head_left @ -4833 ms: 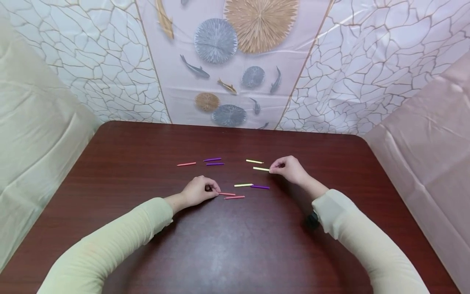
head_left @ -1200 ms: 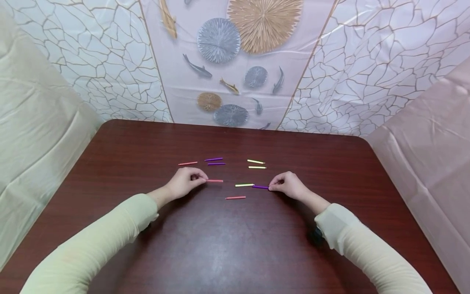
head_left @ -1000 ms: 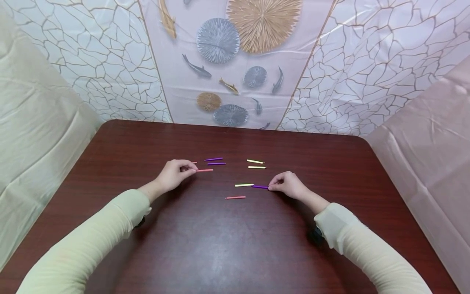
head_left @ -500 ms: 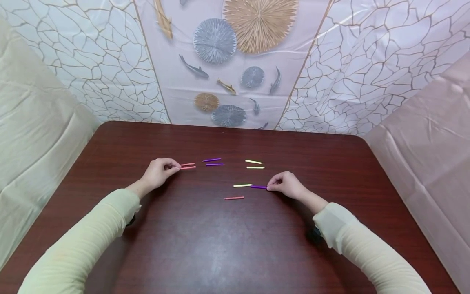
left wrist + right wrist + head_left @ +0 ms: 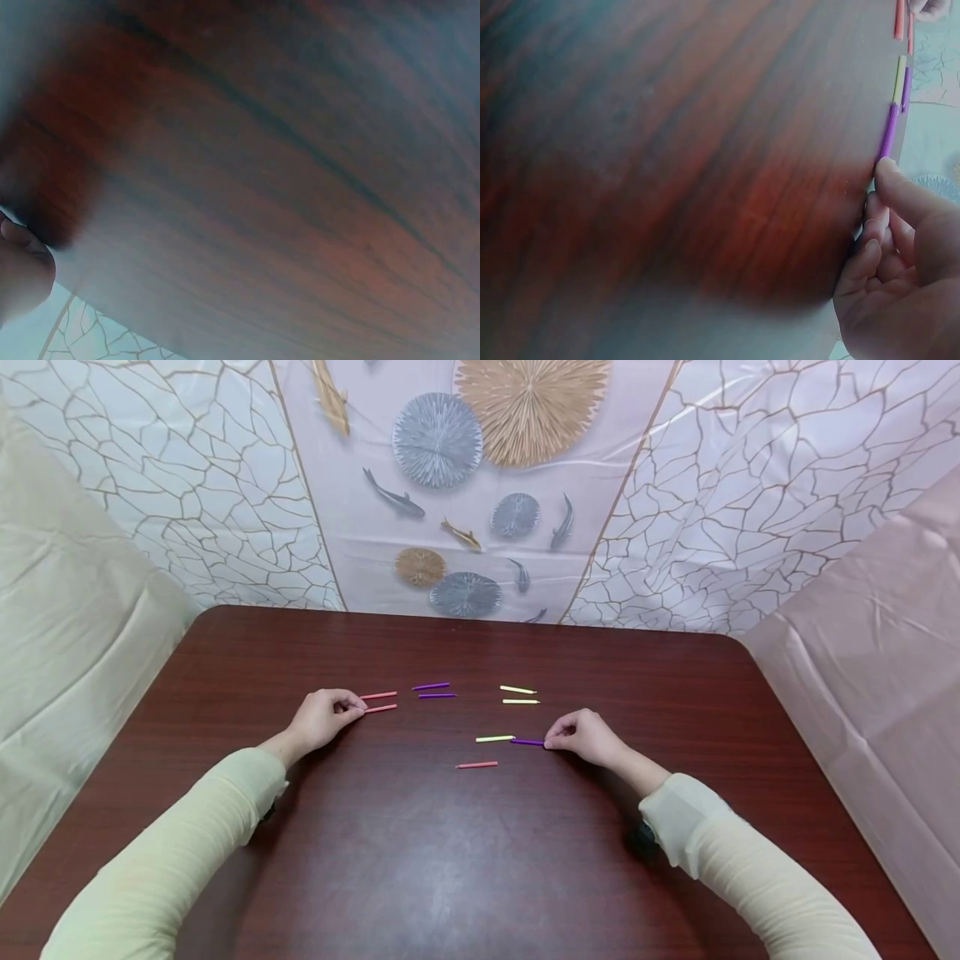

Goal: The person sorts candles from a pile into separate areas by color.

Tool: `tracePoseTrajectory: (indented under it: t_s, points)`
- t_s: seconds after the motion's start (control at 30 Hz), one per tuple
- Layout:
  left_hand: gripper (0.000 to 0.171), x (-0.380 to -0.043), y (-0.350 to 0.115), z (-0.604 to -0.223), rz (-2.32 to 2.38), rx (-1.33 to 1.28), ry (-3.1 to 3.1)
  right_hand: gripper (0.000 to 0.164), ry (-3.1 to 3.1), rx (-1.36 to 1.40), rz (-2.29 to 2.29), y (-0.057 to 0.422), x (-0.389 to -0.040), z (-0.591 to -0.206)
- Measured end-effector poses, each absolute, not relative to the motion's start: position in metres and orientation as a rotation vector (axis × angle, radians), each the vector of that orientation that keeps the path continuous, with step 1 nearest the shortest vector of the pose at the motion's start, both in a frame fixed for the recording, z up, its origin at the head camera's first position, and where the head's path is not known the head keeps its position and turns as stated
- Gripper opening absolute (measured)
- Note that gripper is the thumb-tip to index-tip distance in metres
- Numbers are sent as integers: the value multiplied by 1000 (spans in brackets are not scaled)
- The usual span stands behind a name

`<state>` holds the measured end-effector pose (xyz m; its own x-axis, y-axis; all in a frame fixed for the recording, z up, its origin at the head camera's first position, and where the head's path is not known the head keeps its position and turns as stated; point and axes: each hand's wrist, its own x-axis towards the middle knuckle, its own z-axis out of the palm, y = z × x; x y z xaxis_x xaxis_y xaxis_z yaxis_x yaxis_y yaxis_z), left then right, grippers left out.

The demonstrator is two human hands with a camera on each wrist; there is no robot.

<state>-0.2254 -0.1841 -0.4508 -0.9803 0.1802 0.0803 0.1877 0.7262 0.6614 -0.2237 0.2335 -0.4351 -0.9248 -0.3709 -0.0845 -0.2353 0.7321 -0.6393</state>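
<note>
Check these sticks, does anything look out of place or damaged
Nothing looks broken. One red stick lies apart from the red pair by the left hand, and one yellow stick sits end to end with the purple stick pinched by the right hand, away from the yellow pair.

A person's bare right hand (image 5: 907,277) filled the lower right corner, its thumb tip against the near end of a slender purple stick (image 5: 889,131), its other fingers curled below. Beyond the stick's far end lay a slim yellow stick (image 5: 899,81), with a second thin purple stick (image 5: 907,88) just beside it. At the top were two narrow coral-red sticks (image 5: 899,19) near a left hand (image 5: 932,7), partly cropped. A red-brown wooden table (image 5: 690,165) with dark grain spread leftward; a pale, patterned backdrop (image 5: 934,124) edged the right.
</note>
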Motion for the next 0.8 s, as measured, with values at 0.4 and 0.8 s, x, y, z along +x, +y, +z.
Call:
tracePoseTrajectory:
  t_s: [0.4,0.8]
  points:
    - [5,-224,-184,-452,-1110,-301,-2904,10,2717,-489,-969,232,-224,-434]
    - [14,-225,-171,-435,-1234,-263,-2756,10,2717,-493,-963,233,-225,-434]
